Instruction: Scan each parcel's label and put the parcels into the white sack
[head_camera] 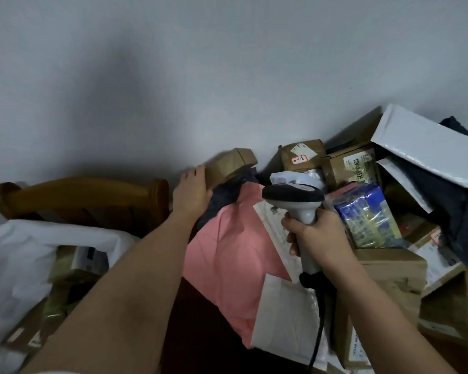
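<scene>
Against the wall, left hand [191,191] grips a brown box [229,164]; right hand [318,236] clasps the scanner [299,201] — pointed forward.

The left hand [191,193] grips a small brown box [229,164] at the wall; the right hand [315,238] holds a grey scanner [297,201] over a pink parcel [227,260]. The white sack [19,263] lies left.

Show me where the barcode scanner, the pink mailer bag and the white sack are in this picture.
barcode scanner [295,195]: head view, on its dark head.
pink mailer bag [227,255]: head view, middle of its pink face.
white sack [19,255]: head view, on its bare white side.
</scene>
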